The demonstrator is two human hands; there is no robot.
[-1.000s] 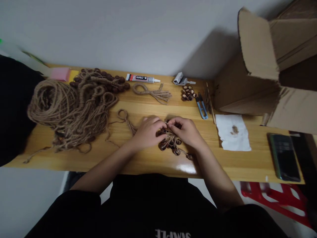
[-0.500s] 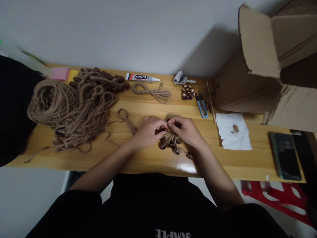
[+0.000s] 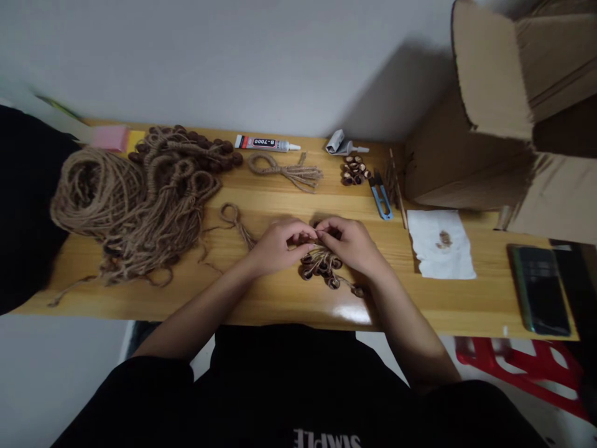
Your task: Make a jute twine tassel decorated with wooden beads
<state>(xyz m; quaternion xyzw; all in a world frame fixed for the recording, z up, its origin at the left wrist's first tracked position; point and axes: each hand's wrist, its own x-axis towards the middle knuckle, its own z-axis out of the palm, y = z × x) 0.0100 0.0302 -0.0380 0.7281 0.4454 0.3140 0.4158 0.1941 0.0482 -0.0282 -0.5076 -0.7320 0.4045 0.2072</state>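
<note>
A: How are the hands seen?

B: The left hand [image 3: 282, 247] and the right hand [image 3: 352, 246] are brought together at the fingertips, thumbs and forefingers bent in a pinching shape. Whether a strand is gripped between them cannot be told; the spot is too small.

A: What is found under them?

B: A cluster of corded shells [image 3: 323, 266] is spread on the table [image 3: 270, 305], just below the fingertips and partly covered by the hands. Beside the left hand a looped cord [image 3: 229, 221] is laid, its tail hidden by that hand.

A: And farther out?

B: Beyond the hands, a tied bundle of cord [image 3: 286, 170] is set near a glue tube [image 3: 265, 144]. To the right, loose shells [image 3: 354, 170] are grouped near a crumpled tube [image 3: 344, 146], with blue snips [image 3: 383, 204] laid beside them.

A: And at the two ends?

B: On the left, a heap of cord [image 3: 172, 218] is piled against a coil [image 3: 96, 190]. On the right, a stained paper [image 3: 441, 258] and a phone [image 3: 541, 289] are laid flat, overlooked by an open cardboard box [image 3: 466, 168].
</note>
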